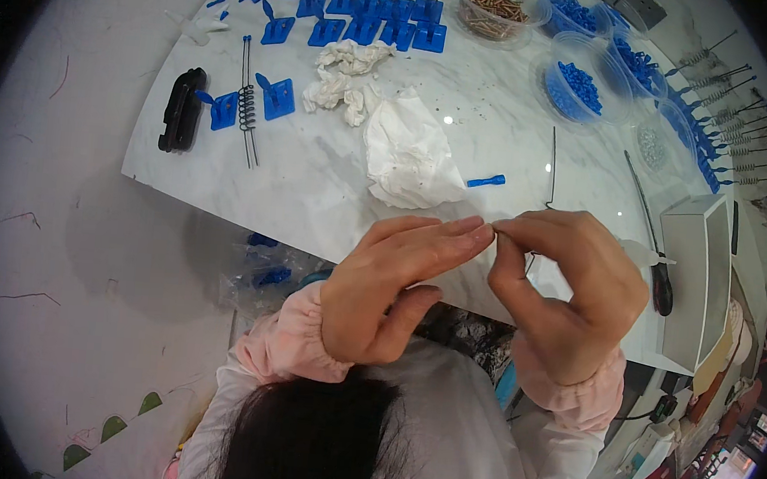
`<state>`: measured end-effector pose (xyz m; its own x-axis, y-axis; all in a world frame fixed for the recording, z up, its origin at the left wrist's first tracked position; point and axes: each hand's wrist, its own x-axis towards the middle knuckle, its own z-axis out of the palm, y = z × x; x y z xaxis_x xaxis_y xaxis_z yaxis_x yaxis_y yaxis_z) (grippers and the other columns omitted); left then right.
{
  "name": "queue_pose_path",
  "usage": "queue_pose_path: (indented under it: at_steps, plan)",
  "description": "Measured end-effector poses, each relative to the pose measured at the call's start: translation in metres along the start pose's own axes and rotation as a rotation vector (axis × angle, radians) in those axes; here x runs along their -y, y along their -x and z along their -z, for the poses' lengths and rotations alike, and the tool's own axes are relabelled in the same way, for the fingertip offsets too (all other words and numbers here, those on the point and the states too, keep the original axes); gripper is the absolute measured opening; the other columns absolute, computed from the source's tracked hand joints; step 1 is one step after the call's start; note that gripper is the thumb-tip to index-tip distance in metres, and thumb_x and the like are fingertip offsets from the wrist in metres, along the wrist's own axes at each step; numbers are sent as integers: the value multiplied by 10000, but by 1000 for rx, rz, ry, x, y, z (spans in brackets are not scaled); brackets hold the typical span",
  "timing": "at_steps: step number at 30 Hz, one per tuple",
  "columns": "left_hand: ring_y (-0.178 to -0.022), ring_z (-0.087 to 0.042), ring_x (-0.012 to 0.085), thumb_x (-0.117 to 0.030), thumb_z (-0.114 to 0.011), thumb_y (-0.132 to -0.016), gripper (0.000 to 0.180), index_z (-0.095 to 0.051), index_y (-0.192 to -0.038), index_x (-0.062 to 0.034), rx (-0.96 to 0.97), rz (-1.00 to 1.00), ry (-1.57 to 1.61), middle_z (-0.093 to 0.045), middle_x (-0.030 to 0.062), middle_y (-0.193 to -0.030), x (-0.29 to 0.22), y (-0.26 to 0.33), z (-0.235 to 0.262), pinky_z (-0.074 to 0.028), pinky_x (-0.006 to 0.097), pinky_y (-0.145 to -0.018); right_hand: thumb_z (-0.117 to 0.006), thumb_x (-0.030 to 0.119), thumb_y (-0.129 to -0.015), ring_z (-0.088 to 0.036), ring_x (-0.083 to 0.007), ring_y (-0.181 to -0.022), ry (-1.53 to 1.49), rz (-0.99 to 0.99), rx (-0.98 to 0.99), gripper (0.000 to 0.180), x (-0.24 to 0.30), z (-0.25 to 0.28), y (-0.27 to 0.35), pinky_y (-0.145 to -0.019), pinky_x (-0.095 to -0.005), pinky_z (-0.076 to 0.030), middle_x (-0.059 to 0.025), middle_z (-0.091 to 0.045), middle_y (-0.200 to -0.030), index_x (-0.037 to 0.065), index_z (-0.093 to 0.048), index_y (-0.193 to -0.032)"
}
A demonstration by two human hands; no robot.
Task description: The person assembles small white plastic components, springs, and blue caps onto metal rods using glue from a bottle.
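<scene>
My left hand [390,272] is held over the near table edge with its fingers stretched out together and the thumb apart. Its fingertips meet the tips of my right hand [574,281], whose thumb and forefinger are pinched together. Whatever the pinch holds is too small or too hidden to make out. A thin dark wire [552,163] runs up from behind my right hand; I cannot tell whether it is held or lies on the table. Just beyond my fingertips lies a small blue plastic piece [486,181], beside crumpled white tissue [413,152].
Several blue stands with springs [363,22] fill the far side. Clear tubs hold brass-coloured pins [496,7] and blue parts [576,88]. A black case [182,108] and a coiled spring [247,107] lie left. At right are a screwdriver [662,288] and white box [691,282].
</scene>
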<state>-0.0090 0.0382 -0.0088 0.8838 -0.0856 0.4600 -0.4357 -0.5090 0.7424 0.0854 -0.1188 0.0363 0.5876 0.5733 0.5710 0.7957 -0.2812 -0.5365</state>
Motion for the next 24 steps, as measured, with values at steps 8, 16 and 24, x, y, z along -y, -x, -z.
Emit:
queue_pose_path:
  at_steps: [8,16,24]
  plan:
    - [-1183,-472,285,85,-468,-746,495,-421,-1237,44,-85,-1,259,-521,180,-1237,5,1,-3,-331,361,-992,-677,-69,-616,-623,-235,-659,-142,-118,23,182,3,0,-1,-576,-274,-481,-110,-624,-735,1,-630,-778]
    - [-1198,-465,297,15,-461,-805,455,-428,-1257,56,-80,87,455,-484,196,-1274,8,8,-6,-371,361,-964,-688,-75,-604,-610,-215,-637,-4,-29,-29,242,1,-6,-3,-558,-276,-480,-99,-614,-744,8,-620,-821]
    - [-1192,-454,347,-121,-373,-894,433,-407,-1270,92,-162,60,562,-445,254,-1284,12,10,-7,-346,374,-995,-695,-103,-609,-612,-207,-645,-30,92,-53,274,9,-12,1,-552,-262,-476,-117,-627,-772,-21,-641,-865]
